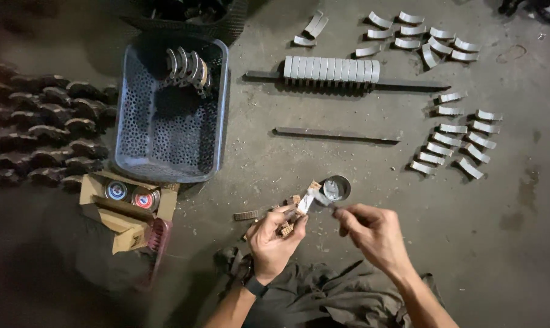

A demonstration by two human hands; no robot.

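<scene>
Left hand (273, 238) clenched on small curved lining piece (306, 200), right hand (372, 234) pinching thin brush (331, 205) nr open tin (336, 187), perforated basket (159, 146) far left, metal shoes (451, 130) far right.

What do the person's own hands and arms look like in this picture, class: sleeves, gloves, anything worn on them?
Both hands are bare, with no gloves. The left hand has a dark band, like a watch or strap, around its wrist. The right hand wears nothing that shows, and no ring can be made out on either. Both forearms are uncovered as far as the bottom edge of the picture, so no sleeves appear.
</scene>
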